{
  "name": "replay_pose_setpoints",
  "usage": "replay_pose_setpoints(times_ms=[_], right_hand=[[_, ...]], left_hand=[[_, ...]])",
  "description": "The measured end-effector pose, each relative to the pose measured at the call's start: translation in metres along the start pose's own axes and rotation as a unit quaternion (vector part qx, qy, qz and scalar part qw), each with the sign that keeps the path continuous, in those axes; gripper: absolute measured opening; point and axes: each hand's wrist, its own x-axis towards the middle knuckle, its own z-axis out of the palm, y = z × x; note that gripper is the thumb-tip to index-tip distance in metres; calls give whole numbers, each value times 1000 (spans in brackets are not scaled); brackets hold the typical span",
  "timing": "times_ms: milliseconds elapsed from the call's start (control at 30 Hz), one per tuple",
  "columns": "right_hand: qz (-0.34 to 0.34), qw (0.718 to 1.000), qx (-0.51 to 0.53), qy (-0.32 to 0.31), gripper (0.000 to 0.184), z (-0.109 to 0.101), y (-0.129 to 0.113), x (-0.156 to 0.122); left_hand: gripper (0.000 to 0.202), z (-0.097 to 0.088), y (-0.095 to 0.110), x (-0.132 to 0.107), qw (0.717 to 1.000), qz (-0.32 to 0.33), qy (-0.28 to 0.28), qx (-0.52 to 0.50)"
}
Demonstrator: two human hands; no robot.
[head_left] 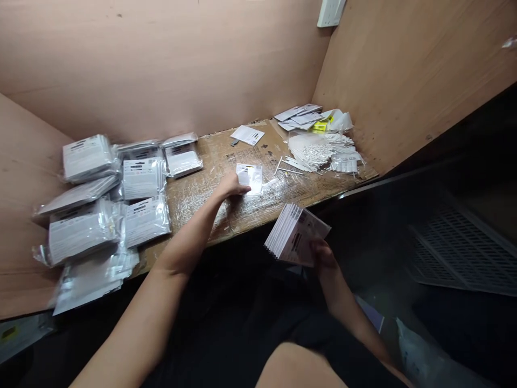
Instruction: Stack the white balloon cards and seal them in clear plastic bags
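Note:
My left hand (230, 186) reaches over the cardboard-covered bench and is closed on the edge of a small white packet (253, 175), its thumb lying across the front. The packet looks glossy, like clear plastic over a card; its contents are too small to tell. Off the bench's front edge, my right hand (323, 256) grips a fanned stack of printed white cards (297, 234) by one corner. Behind the packet, a single white card (247, 134) lies flat beside a small grey piece (234, 143).
Bundles of plastic-wrapped cards (143, 178) are piled at the left. At the right lie a bag of small white sticks (313, 151), loose white sticks (288, 164) and more cards (299, 114). Wooden panels (169, 64) enclose the bench; a plastic crate (460, 242) stands at lower right.

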Motion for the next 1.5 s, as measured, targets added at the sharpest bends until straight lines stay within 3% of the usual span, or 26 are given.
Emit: replay_pose_setpoints(times_ms=[67,133,167,233,300,367,433,500,567,667,767,833,900,933,967,1000,1067,1133,1167,1300,1400,1500], right_hand=[[8,1000,8,22,36,-9,7,-3],[28,999,11,34,41,-13,12,-4],[38,999,9,35,43,-13,13,-5],[50,998,2,33,47,-11,13,-5],[52,998,-6,32,51,-8,13,-5],[51,998,-9,30,50,-9,16,-5],[45,999,-2,24,39,-14,22,-7],[30,999,21,24,30,-21,30,-8],[22,998,54,29,29,-26,37,-6],[50,992,107,40,34,-18,40,6],[93,985,141,27,31,4,38,27],[107,982,152,9,32,20,37,40],[109,983,150,-2,36,30,36,46],[107,984,144,-6,38,32,36,47],[107,985,137,-10,41,33,36,47],[107,986,129,-14,43,34,36,46],[109,987,116,-20,47,32,35,44],[111,989,98,-17,48,30,35,44],[110,990,88,-12,47,29,34,44],[85,995,51,15,42,12,26,39],[83,996,28,34,35,-18,24,20],[121,991,-26,51,34,-48,34,-5]], left_hand=[[42,-16,2,2,997,-13,-51,-49],[36,-34,13,14,988,-36,-88,-122],[38,-42,22,23,981,-38,-91,-165],[43,-49,42,44,975,-2,-46,-218],[52,-43,57,59,988,17,-19,-150],[59,-25,58,56,998,49,-6,34],[75,0,45,30,973,97,-53,204],[84,22,21,-12,948,120,-90,280],[87,38,-2,-59,936,142,-113,301],[84,45,-20,-116,932,180,-122,289],[77,49,-28,-153,949,213,-114,204],[66,56,-33,-180,980,173,-15,95],[52,68,-37,-214,985,47,157,-52],[47,75,-37,-232,963,-39,228,-137],[45,82,-36,-247,934,-122,246,-230],[44,88,-34,-260,898,-195,216,-330],[41,96,-27,-270,810,-279,96,-507],[39,100,-18,-264,737,-294,17,-609],[41,101,-13,-257,721,-291,14,-629],[44,110,-4,-236,727,-284,83,-619],[48,126,-6,-236,741,-262,128,-605],[49,142,-11,-239,749,-247,162,-594]])
